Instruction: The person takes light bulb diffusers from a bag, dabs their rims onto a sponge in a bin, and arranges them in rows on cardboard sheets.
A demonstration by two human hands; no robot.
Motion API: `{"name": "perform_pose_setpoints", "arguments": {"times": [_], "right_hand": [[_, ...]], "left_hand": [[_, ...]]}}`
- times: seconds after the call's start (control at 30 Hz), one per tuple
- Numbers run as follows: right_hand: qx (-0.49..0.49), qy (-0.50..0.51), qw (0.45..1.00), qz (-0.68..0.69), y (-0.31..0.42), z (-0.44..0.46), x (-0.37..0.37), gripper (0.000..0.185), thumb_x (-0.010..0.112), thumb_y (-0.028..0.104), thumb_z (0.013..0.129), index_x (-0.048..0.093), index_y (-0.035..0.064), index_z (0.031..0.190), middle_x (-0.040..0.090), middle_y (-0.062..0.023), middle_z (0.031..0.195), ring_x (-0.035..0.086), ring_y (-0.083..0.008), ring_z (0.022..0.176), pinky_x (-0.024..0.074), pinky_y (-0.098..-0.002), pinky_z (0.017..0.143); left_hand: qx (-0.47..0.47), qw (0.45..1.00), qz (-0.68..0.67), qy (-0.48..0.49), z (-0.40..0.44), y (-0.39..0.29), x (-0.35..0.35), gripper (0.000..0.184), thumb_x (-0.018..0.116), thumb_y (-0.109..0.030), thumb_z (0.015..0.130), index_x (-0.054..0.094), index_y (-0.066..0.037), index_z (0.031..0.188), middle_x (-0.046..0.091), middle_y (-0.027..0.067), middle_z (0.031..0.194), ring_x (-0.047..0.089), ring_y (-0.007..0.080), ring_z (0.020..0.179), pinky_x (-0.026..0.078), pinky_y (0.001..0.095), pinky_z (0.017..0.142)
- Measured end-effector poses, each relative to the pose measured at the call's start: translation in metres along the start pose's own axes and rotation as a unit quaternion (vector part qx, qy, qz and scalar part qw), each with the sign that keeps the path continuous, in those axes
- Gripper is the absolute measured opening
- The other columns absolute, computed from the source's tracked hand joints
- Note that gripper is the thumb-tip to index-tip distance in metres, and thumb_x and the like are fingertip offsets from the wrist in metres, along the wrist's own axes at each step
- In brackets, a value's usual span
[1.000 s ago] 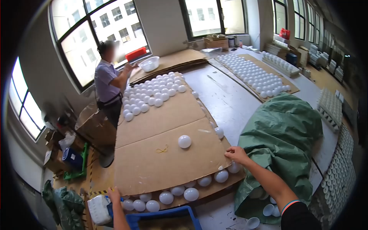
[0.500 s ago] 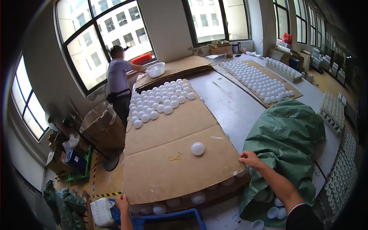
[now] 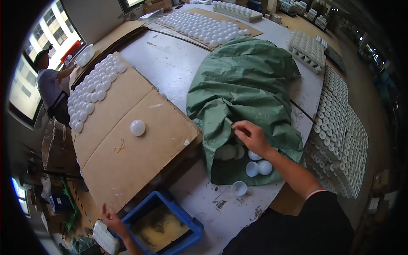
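Observation:
My right hand (image 3: 251, 137) is at the mouth of a large green woven sack (image 3: 244, 80), its fingers closed on the fabric edge. White plastic lamp domes (image 3: 229, 151) show inside the opening, and one loose dome (image 3: 239, 188) lies just outside it. Near the front corner of a cardboard sheet (image 3: 123, 170), my left hand (image 3: 112, 221) has its fingers apart and holds nothing. A single white dome (image 3: 137, 127) and a yellow rubber band (image 3: 119, 146) rest on that cardboard. Rows of white domes (image 3: 95, 87) cover its far end.
A blue crate (image 3: 195, 225) stands below the table's front edge, beside my left hand. More domes (image 3: 204, 27) sit on cardboard across the white table (image 3: 170, 55). Stacked white parts (image 3: 335, 131) are at the right. Another person (image 3: 53, 85) handles a clear basin (image 3: 85, 55) at far left.
My view has swung right. My right hand has left the cardboard's edge for the sack's mouth, which is now lifted wider. My left hand has let go of the cardboard corner.

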State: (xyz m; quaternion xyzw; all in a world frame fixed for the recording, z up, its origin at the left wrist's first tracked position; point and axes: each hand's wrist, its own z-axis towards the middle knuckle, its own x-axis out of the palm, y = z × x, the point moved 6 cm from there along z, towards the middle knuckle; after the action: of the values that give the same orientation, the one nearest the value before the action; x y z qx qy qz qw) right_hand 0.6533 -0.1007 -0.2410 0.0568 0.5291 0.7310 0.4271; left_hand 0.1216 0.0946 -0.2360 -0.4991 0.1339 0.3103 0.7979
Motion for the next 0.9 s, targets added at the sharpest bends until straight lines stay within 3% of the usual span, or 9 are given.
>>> {"name": "perform_pose_setpoints", "arguments": {"times": [0.03,0.13,0.17,0.23,0.33,0.4,0.63,0.83,0.9], "right_hand": [[0.006,-0.005,1.0,-0.008,-0.009,-0.028,-0.018,0.015,0.059,0.006,0.082,0.061,0.0038,0.096,0.061,-0.0071,0.08,0.058,-0.0131,0.064,0.0459,-0.0259,0.058],[0.135,0.077,0.985,-0.074,-0.052,-0.103,-0.047,0.02,0.061,0.008,0.08,0.061,0.0059,0.099,0.062,-0.0079,0.093,0.06,-0.0186,0.08,0.0465,-0.0305,0.07],[0.088,0.098,0.978,-0.163,-0.057,-0.126,-0.051,0.029,0.063,0.011,0.078,0.058,0.0077,0.107,0.057,-0.01,0.105,0.055,-0.0234,0.093,0.0436,-0.0344,0.079],[0.044,0.119,0.961,-0.247,-0.072,-0.159,-0.053,0.039,0.065,0.013,0.076,0.056,0.0096,0.114,0.053,-0.0121,0.118,0.051,-0.0283,0.106,0.0406,-0.0383,0.087],[0.071,0.012,0.966,-0.248,-0.107,-0.178,-0.058,0.069,0.068,0.016,0.072,0.037,0.011,0.134,0.03,-0.0172,0.139,0.035,-0.0377,0.122,0.0297,-0.0453,0.102],[0.054,-0.007,0.973,-0.222,-0.122,-0.172,-0.047,0.068,0.068,0.015,0.072,0.038,0.0107,0.133,0.032,-0.0175,0.138,0.034,-0.0374,0.123,0.0289,-0.045,0.103],[-0.005,0.093,0.989,-0.115,-0.139,-0.131,-0.027,0.055,0.055,0.001,0.075,0.045,0.0099,0.128,0.04,-0.0103,0.136,0.039,-0.0285,0.123,0.0326,-0.0418,0.1],[-0.056,0.051,0.988,-0.136,-0.13,-0.146,-0.052,0.05,0.055,0.005,0.076,0.05,0.0121,0.125,0.045,-0.0101,0.13,0.046,-0.028,0.115,0.0329,-0.0429,0.096],[-0.056,0.044,0.984,-0.165,-0.121,-0.161,-0.061,0.052,0.057,0.004,0.073,0.052,0.0179,0.122,0.047,-0.0087,0.126,0.047,-0.0274,0.11,0.0337,-0.0435,0.093]], "left_hand": [[-0.024,0.996,-0.061,0.057,-0.031,-0.038,0.021,0.027,0.05,-0.01,0.089,0.055,-0.001,0.113,0.059,0.0135,0.106,0.055,0.0239,0.099,0.041,0.0325,0.088],[0.091,0.925,-0.123,0.349,-0.135,-0.141,0.112,0.026,0.06,-0.003,0.081,0.06,-0.005,0.107,0.062,0.0096,0.095,0.061,0.0201,0.084,0.048,0.0278,0.076],[0.054,0.889,-0.173,0.421,-0.175,-0.16,0.146,0.035,0.065,-0.006,0.078,0.058,-0.006,0.112,0.06,0.0116,0.102,0.06,0.0214,0.092,0.048,0.0302,0.079],[0.139,0.846,-0.13,0.498,-0.25,-0.178,0.208,0.07,0.074,-0.015,0.07,0.04,-0.009,0.131,0.047,0.0171,0.124,0.046,0.0321,0.116,0.04,0.0383,0.094],[0.215,0.868,-0.048,0.446,-0.318,-0.209,0.26,0.082,0.076,-0.02,0.067,0.033,-0.011,0.136,0.039,0.0182,0.132,0.041,0.037,0.118,0.037,0.0426,0.095],[0.282,0.862,0.068,0.416,-0.347,-0.207,0.286,0.088,0.076,-0.022,0.065,0.029,-0.012,0.138,0.032,0.0189,0.137,0.041,0.0378,0.116,0.038,0.0455,0.091],[0.237,0.871,0.02,0.43,-0.308,-0.262,0.343,0.094,0.077,-0.024,0.062,0.025,-0.017,0.14,0.028,0.0201,0.138,0.042,0.0407,0.113,0.042,0.0461,0.089],[0.216,0.854,0.124,0.456,-0.303,-0.259,0.389,0.077,0.072,-0.032,0.065,0.037,-0.015,0.132,0.038,0.0215,0.131,0.044,0.0425,0.114,0.049,0.0478,0.08],[0.294,0.838,0.161,0.43,-0.308,-0.276,0.394,0.065,0.068,-0.03,0.069,0.042,-0.018,0.127,0.041,0.0207,0.127,0.048,0.0408,0.108,0.052,0.047,0.071]]}}
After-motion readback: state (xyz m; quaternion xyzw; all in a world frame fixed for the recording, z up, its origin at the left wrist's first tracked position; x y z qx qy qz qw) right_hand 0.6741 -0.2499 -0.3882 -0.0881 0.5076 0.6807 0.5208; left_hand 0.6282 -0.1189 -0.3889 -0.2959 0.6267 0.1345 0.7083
